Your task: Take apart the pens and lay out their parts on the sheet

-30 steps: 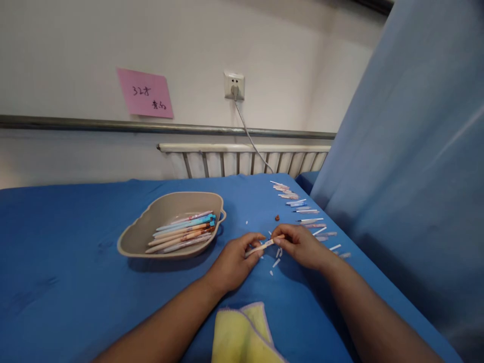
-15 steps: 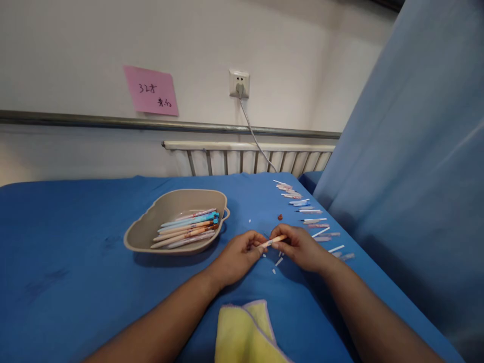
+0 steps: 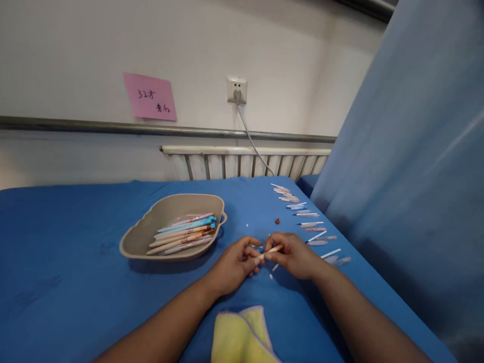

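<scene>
A peach-coloured pen (image 3: 277, 248) lies slantwise between my hands, just above the blue sheet. My left hand (image 3: 238, 263) pinches its lower left end between thumb and finger. The thumb and fingers of my right hand (image 3: 293, 256) close on its middle, and the orange end shows past them. Below the hands are a small white piece (image 3: 271, 276) and a short white stick (image 3: 276, 267). A small brown piece (image 3: 277, 221) rests beyond my right hand.
A beige basket (image 3: 126, 247) with several pens (image 3: 185, 234) stands to the left. Pen parts and white refills (image 3: 315, 235) lie in a row along the right edge. In front is a yellow cloth (image 3: 238, 338). A blue curtain (image 3: 397, 176) hangs on the right.
My right hand has slid along the pen towards my left hand, so the fingers are closer together. The left fingers are more spread. The view has tilted slightly up.
</scene>
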Demonstrator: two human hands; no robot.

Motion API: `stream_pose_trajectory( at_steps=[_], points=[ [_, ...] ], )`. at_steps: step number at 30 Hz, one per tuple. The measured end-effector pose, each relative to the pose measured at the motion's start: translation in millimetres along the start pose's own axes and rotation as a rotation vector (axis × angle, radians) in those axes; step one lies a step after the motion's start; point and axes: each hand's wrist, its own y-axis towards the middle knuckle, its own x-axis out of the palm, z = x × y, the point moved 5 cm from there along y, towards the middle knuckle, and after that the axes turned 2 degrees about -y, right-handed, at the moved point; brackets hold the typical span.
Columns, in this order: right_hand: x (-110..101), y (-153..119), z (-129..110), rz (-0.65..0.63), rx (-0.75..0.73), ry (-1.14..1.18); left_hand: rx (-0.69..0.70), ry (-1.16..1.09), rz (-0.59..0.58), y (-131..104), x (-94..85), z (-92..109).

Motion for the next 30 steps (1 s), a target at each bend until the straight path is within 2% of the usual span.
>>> stream_pose_trajectory(
  at_steps=[4, 8, 12, 14, 17, 23, 25, 30],
  points=[
    [2, 0, -4, -0.007, 0.036, -0.020, -0.036, -0.001, 0.010, -11, 5.8, 1],
    [13, -5, -19, -0.084, 0.024, 0.053, -0.054, 0.025, 0.090, -31, -1.7, 4],
    [24, -10, -40, -0.098, -0.094, -0.113, -0.092, -0.010, 0.093, -53, -8.0, -4],
    [28, -11, -45, -0.099, -0.127, -0.238, -0.042, -0.010, 0.138, -59, -10.2, -6],
    [32, -10, -42, -0.119, -0.111, -0.318, 0.010, 0.037, 0.155, -61, -10.7, -6],
    [40, -11, -36, -0.168, -0.003, -0.082, -0.085, -0.074, 0.081, -54, -16.5, -14],
    [39, -12, -40, -0.161, -0.032, -0.114, -0.102, -0.081, 0.070, -54, -17.2, -16],
    [38, -14, -44, -0.219, -0.077, -0.232, -0.031, -0.052, 0.075, -57, -12.8, -11]
  ],
)
